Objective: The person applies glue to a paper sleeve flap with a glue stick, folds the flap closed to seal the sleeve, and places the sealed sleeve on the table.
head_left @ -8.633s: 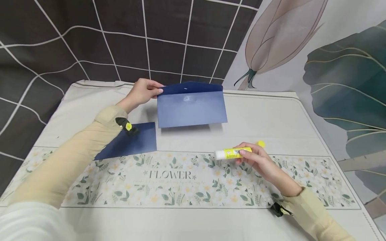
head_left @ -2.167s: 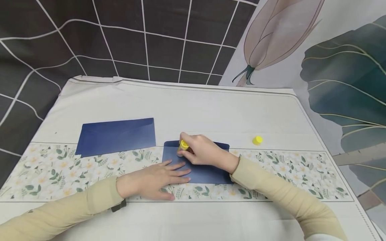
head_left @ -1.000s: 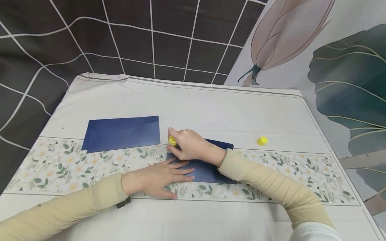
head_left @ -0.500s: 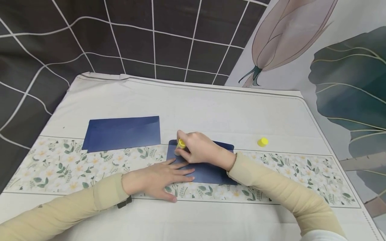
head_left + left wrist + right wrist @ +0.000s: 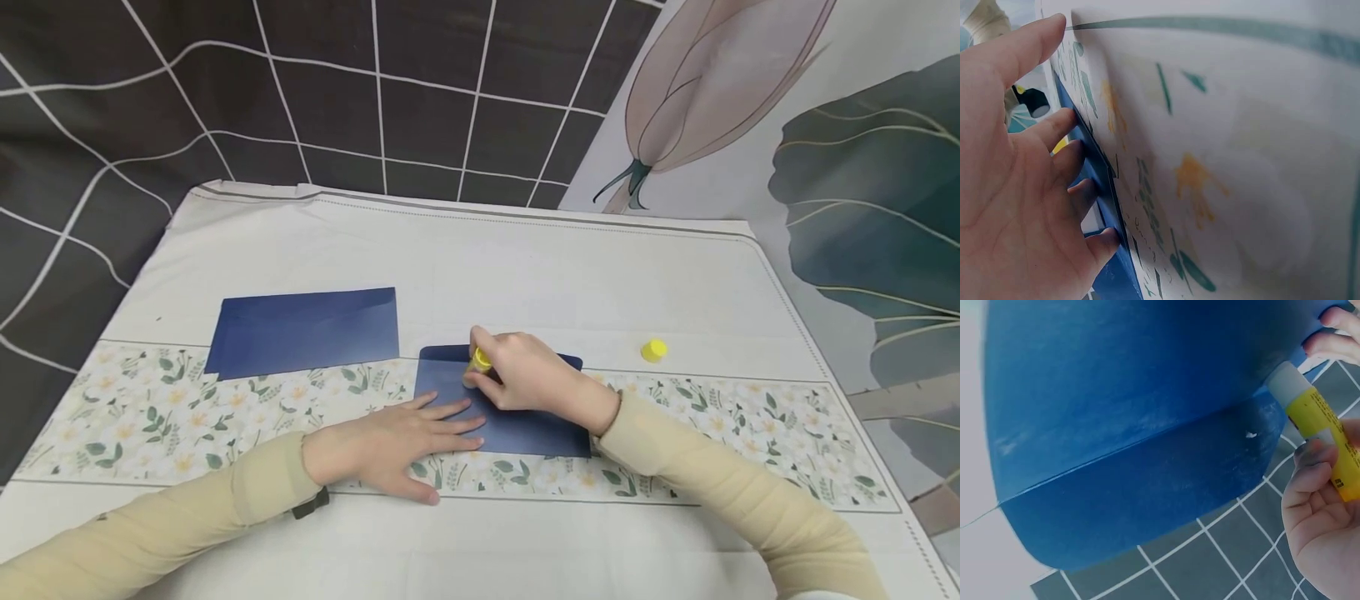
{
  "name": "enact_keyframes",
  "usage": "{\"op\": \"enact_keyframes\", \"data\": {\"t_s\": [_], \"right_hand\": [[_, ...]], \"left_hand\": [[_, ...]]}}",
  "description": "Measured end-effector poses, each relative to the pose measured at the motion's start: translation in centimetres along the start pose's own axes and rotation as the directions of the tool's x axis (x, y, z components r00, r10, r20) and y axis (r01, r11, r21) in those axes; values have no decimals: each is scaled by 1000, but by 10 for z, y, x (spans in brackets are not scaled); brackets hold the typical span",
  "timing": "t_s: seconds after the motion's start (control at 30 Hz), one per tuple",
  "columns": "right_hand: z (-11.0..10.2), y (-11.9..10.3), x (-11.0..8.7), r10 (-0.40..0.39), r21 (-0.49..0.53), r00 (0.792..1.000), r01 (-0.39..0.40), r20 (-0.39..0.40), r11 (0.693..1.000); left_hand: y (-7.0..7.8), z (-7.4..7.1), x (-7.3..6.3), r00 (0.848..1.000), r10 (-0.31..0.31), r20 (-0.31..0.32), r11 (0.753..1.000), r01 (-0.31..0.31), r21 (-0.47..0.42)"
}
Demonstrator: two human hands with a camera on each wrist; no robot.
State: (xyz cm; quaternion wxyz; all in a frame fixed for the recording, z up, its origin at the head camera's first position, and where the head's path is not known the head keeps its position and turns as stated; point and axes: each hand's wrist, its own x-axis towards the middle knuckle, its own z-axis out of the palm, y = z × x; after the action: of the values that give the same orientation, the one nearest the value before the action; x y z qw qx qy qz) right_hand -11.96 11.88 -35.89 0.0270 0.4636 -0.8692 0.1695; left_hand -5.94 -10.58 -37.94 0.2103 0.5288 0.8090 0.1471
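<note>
A blue envelope (image 5: pixel 517 429) lies on the table in the head view, its flap unfolded on the far side. My left hand (image 5: pixel 397 446) rests flat on its left part, fingers spread and straight. Curled round a yellow glue stick (image 5: pixel 479 363), my right hand (image 5: pixel 536 375) holds it upright with the white end down on the envelope. In the right wrist view the glue stick (image 5: pixel 1319 415) meets the blue paper near the flap's fold line, and whitish smears show on the envelope (image 5: pixel 1129 419). The left wrist view shows my fingertips (image 5: pixel 1094 244) touching the envelope's edge.
Other blue envelopes (image 5: pixel 307 333) lie overlapping at the left. A yellow cap (image 5: pixel 654 350) sits on the right of the table. The white cloth (image 5: pixel 540 267) has a flowered band across it; a dark gridded backdrop (image 5: pixel 315 92) stands behind.
Earlier my left hand held the envelope up; now it lies flat under that hand. The glue stick has slid to the left end, then back rightward along the envelope. The left hand stays put lately.
</note>
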Motion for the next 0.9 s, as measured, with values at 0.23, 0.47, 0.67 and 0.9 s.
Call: {"op": "enact_keyframes", "data": {"t_s": [0.23, 0.47, 0.67, 0.9], "right_hand": [[-4, 3, -10, 33, -30, 999, -33, 12, 999], [-7, 7, -20, 60, -37, 998, -61, -22, 997], [-10, 11, -30, 78, -42, 996, -80, -36, 996], [-14, 15, -39, 101, -27, 994, -102, -36, 994]], "left_hand": [[0, 0, 0, 1000, 12, -7, 1000, -12, -20], [1, 0, 0, 1000, 6, -3, 1000, -6, -15], [1, -1, 0, 999, 27, -16, 999, -28, -29], [0, 0, -1, 999, 26, -20, 1000, -26, -17]]}}
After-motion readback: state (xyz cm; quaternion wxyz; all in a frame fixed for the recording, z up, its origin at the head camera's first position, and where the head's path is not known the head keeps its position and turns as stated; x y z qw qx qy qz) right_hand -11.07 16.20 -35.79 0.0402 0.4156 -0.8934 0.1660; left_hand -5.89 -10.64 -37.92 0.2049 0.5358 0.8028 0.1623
